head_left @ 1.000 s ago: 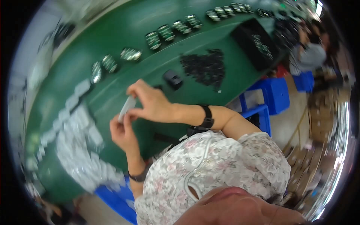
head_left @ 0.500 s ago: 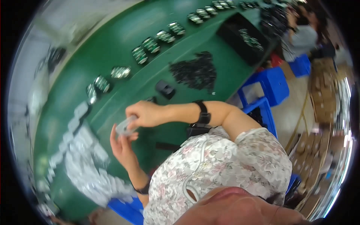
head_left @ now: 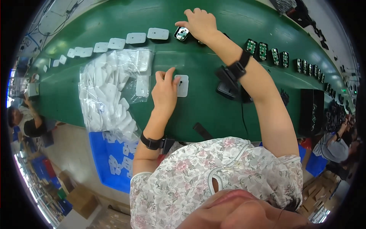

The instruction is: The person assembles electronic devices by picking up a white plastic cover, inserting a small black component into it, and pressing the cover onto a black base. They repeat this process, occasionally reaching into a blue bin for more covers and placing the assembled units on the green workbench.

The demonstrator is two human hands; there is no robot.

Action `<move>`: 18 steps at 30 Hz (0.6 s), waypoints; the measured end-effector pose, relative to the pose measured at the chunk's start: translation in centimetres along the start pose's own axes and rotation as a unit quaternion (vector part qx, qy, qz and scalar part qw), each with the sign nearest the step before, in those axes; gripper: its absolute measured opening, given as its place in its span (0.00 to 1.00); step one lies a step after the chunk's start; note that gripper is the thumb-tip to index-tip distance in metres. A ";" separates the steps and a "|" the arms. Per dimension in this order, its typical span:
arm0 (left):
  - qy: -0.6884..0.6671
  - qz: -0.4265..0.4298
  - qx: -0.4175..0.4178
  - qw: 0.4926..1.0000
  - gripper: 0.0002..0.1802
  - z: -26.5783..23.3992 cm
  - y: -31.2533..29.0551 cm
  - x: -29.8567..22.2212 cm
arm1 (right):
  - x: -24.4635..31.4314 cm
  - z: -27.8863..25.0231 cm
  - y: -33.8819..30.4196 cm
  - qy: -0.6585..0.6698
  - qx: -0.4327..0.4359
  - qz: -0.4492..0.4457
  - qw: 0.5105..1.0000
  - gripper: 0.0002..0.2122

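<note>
Now the spread left hand point(head_left: 166, 91) has a white rectangular plastic plate point(head_left: 183, 87) at its three o'clock, likely light, stiff, best edge-held, the thumb-splayed right hand point(head_left: 201, 25) beside a black-cased green oblong circuit board point(head_left: 182, 34) at the plate's twelve.

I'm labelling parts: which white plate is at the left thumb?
The white plate lying alone at the left hand, apart from the row of plates and the clear bag.

The right hand point(head_left: 199, 24) partly covers a circuit unit point(head_left: 182, 34), leaving their contact unclear.
</note>
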State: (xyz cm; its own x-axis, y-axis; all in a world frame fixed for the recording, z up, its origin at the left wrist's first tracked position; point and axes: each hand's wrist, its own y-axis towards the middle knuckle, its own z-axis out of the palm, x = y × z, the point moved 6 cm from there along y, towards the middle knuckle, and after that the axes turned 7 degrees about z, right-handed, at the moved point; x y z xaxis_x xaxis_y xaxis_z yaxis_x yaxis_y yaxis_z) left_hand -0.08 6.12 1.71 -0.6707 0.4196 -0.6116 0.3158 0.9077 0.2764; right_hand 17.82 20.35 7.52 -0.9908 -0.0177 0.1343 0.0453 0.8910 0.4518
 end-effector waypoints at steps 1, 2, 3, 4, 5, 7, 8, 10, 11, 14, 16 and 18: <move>0.057 0.020 -0.014 0.998 0.22 -0.6 -0.4 -0.8 | 0.6 1.0 0.9 -0.109 0.031 0.005 0.994 0.26; 0.115 0.041 -0.027 0.992 0.29 -1.0 -0.7 -1.6 | 1.0 1.2 1.9 -0.104 0.031 0.001 0.994 0.26; 0.150 0.082 -0.035 0.985 0.37 -0.9 -1.0 -2.0 | 1.2 2.4 2.7 -0.136 0.169 0.019 0.976 0.26; 0.150 0.075 -0.033 0.985 0.37 -0.9 -1.1 -2.0 | 1.2 3.8 2.8 -0.168 0.303 0.038 0.937 0.27; 0.151 0.088 -0.023 0.984 0.39 -0.8 -1.0 -2.3 | 1.2 4.8 3.1 -0.181 0.294 0.033 0.938 0.28; 0.150 0.086 0.000 0.985 0.41 -0.1 -1.9 -2.9 | 1.7 4.4 2.6 -0.159 0.300 0.033 0.940 0.25; 0.151 0.079 0.001 0.985 0.41 0.1 -2.1 -3.0 | 1.7 4.0 2.5 -0.139 0.303 0.042 0.942 0.23; 0.127 0.105 -0.015 0.986 0.38 -0.1 -2.3 -3.2 | 2.8 0.0 1.7 -0.059 0.287 0.046 0.955 0.16; 0.126 0.104 -0.013 0.986 0.38 0.0 -2.2 -3.1 | 2.5 -1.9 1.3 0.018 0.263 0.063 0.962 0.17; 0.072 0.137 -0.028 0.988 0.36 -0.4 -2.7 -2.4 | 1.1 -3.5 -0.4 0.200 0.205 0.006 0.958 0.16; 0.001 0.156 -0.036 0.987 0.34 -0.6 -3.0 -1.7 | -1.8 -3.1 -3.8 0.314 0.165 -0.026 0.935 0.17; -0.013 0.132 -0.049 0.990 0.32 -0.7 -3.4 -1.0 | -1.6 -4.2 -7.5 0.322 0.222 -0.061 0.918 0.21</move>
State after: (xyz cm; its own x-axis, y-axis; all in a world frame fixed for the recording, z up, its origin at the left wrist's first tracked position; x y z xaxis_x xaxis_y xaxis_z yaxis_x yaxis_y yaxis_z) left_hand -0.95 2.59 1.87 -0.5552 0.6431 -0.5273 0.4101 0.7633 0.4991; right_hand 19.60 11.76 7.58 -0.6973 -0.2659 0.6656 -0.2588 0.9594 0.1122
